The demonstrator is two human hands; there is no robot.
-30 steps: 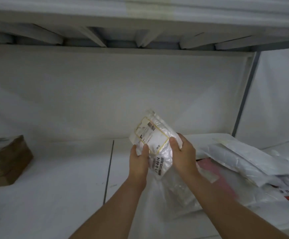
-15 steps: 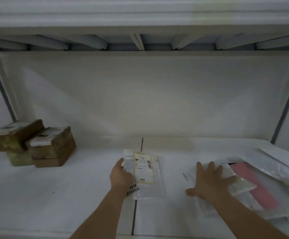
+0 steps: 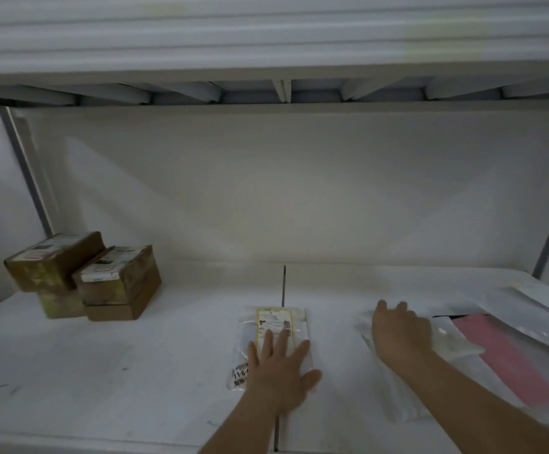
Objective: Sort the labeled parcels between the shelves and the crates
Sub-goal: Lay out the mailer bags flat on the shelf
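Nearest the camera, two bare forearms reach in over the front edge of the white shelf (image 3: 109, 362). The left hand (image 3: 281, 371) lies flat, fingers straight and spread, pressing on the lower half of a clear plastic parcel (image 3: 271, 326) that rests flat on the shelf at the dark seam (image 3: 284, 283) between the two shelf boards. A yellow-bordered label (image 3: 275, 322) shows on the parcel's upper part, just beyond the fingertips, and a strip of black print sticks out at its lower left corner beside the wrist. To the right, well apart from that parcel, the right hand (image 3: 400, 335) rests palm down on a pile of white and clear mailer bags (image 3: 463, 348); its fingers bend loosely over the top bag, and no grasp on it is visible. A pink flat packet (image 3: 502, 358) lies in that pile, just beside the hand, with more white bags overlapping toward the right edge. Farther back on the left, well away from both hands, brown cardboard boxes (image 3: 115, 280) with white labels stand stacked in an uneven heap, the upper ones tilted. Behind everything rises the pale back panel (image 3: 283, 191), with the ribbed underside of the upper shelf (image 3: 283, 93) above.
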